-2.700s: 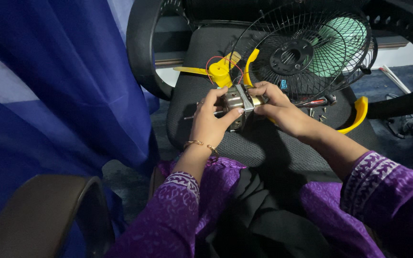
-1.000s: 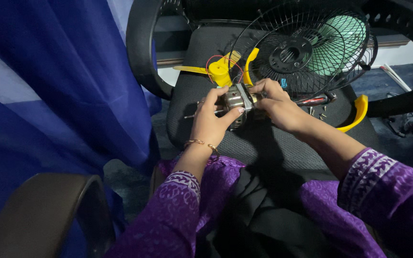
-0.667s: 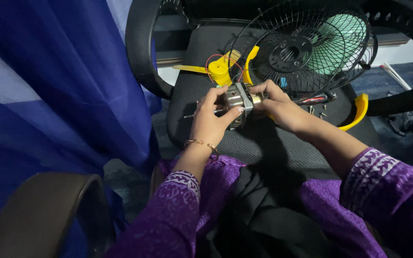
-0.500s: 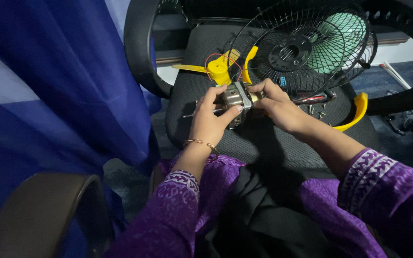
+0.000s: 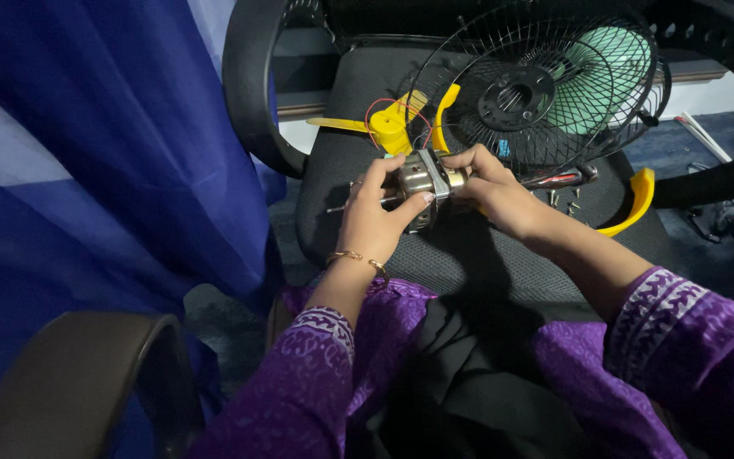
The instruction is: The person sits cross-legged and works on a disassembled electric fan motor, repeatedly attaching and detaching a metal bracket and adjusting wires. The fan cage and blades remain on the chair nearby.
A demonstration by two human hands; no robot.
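Gripping a small silver metal fan motor, left hand and right hand work; black wire fan guard and yellow plastic blade lie detached on the black chair seat.

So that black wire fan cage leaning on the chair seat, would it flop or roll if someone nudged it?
The round black wire fan cage probably stays stiff, since its ribs join a solid hub. It looks light for its size, being mostly open gaps. Standing tilted on its rim on the black mesh chair seat, it could roll or tip.
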